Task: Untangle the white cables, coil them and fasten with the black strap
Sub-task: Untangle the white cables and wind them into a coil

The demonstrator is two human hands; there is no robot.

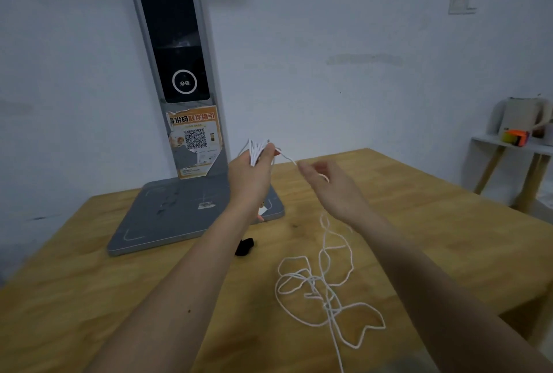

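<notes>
My left hand (253, 173) is raised above the table and grips a bundle of white cable loops (256, 149) that fan out above its fingers. A strand runs from the bundle to my right hand (326, 184), which is blurred and pinches the cable with its fingers. From the right hand the cable drops to a loose tangle of white cable (323, 292) on the wooden table (89, 298). The black strap (244, 246) lies on the table near my left forearm.
A grey kiosk-like stand (179, 73) with a dark screen and a QR sticker rests on a flat grey base (167, 217) at the table's back left. A small white side table (514, 145) with a kettle and a colourful cube stands at the right.
</notes>
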